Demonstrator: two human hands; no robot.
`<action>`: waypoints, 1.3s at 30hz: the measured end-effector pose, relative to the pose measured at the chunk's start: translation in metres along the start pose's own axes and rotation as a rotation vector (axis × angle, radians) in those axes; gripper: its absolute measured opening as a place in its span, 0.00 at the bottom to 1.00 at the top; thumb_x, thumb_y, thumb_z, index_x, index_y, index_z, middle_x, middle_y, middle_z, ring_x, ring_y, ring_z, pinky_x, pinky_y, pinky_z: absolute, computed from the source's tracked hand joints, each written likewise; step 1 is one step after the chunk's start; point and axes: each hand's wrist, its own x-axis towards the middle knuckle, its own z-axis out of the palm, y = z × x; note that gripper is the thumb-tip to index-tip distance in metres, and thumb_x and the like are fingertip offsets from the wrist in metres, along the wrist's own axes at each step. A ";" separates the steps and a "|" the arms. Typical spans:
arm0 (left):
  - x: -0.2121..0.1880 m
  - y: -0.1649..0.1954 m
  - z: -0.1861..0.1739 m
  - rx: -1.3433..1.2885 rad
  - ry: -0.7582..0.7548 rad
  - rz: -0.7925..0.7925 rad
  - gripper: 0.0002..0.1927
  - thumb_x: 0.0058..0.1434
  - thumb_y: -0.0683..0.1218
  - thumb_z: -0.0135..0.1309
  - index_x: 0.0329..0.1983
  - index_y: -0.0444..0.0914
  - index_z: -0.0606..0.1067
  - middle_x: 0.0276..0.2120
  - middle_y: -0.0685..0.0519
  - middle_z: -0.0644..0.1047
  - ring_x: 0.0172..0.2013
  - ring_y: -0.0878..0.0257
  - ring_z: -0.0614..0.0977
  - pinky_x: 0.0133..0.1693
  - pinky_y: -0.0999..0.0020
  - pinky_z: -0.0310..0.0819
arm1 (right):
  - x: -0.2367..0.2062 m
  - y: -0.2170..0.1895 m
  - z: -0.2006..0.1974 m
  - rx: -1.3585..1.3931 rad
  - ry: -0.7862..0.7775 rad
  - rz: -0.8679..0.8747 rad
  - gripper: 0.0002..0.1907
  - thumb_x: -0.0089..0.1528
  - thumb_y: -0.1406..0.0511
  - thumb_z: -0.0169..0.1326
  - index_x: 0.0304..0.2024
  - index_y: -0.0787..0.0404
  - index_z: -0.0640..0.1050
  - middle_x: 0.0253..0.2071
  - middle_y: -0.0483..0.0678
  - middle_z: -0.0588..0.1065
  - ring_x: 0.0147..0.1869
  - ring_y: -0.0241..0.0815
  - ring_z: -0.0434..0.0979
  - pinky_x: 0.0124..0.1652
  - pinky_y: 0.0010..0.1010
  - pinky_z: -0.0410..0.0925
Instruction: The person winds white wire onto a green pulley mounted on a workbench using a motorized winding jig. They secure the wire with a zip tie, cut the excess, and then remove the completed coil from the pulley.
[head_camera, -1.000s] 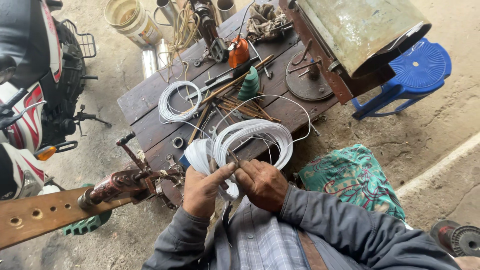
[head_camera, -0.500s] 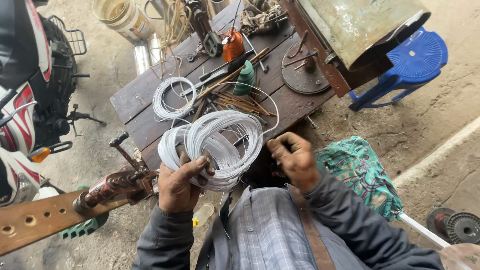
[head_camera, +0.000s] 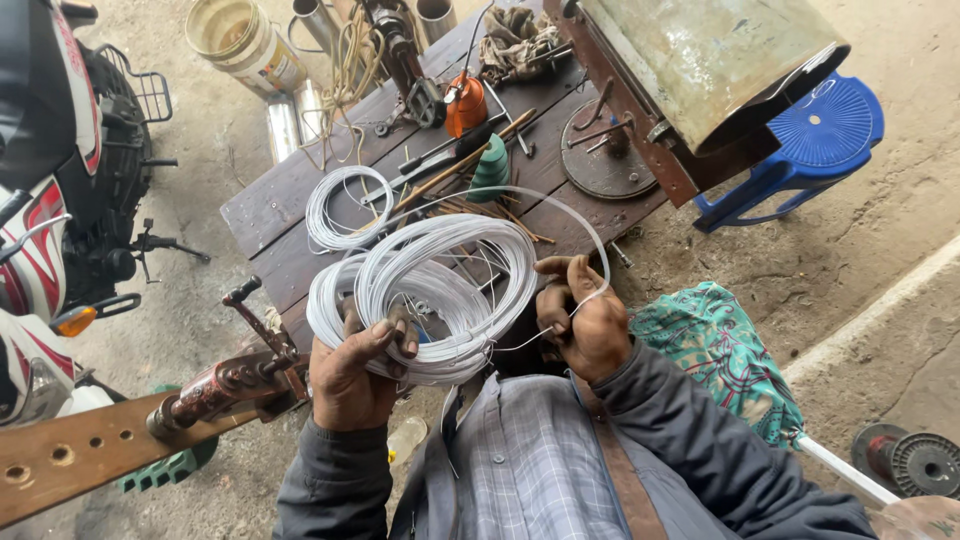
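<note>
— What has changed?
— The right hand (head_camera: 590, 325) has drawn closer, pinching the loose strand. The left hand (head_camera: 352, 365) clenches the white wire coil (head_camera: 440, 295) above the wooden bench (head_camera: 270, 215).

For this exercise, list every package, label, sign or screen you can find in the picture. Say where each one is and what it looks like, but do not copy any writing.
Bucket: on the ground at top left, beyond the wooden table; round, pale cream, with a printed band of white, orange and dark colour on its side.
Orange can: on the table at the far side; small and rounded, with no label that can be made out.
No signs or screens show.
</note>
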 end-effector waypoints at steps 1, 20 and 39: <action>0.000 0.000 -0.001 -0.001 -0.017 -0.001 0.19 0.61 0.39 0.57 0.53 0.27 0.69 0.36 0.43 0.74 0.34 0.56 0.79 0.27 0.72 0.70 | 0.003 0.003 -0.002 -0.008 0.039 0.030 0.26 0.72 0.48 0.39 0.50 0.64 0.72 0.15 0.40 0.59 0.17 0.31 0.56 0.19 0.24 0.54; -0.012 0.006 -0.007 -0.091 -0.107 -0.031 0.12 0.58 0.38 0.59 0.36 0.37 0.65 0.33 0.43 0.73 0.32 0.53 0.80 0.24 0.70 0.70 | 0.031 -0.005 -0.023 0.096 -0.141 -0.080 0.18 0.74 0.56 0.48 0.49 0.67 0.75 0.18 0.41 0.61 0.21 0.31 0.61 0.24 0.23 0.59; -0.014 0.002 0.019 0.135 0.014 -0.065 0.13 0.55 0.39 0.60 0.42 0.30 0.76 0.31 0.46 0.79 0.29 0.59 0.83 0.25 0.72 0.70 | 0.034 -0.042 -0.014 -0.523 0.310 -0.645 0.05 0.72 0.69 0.55 0.47 0.66 0.76 0.38 0.45 0.77 0.40 0.34 0.75 0.45 0.27 0.71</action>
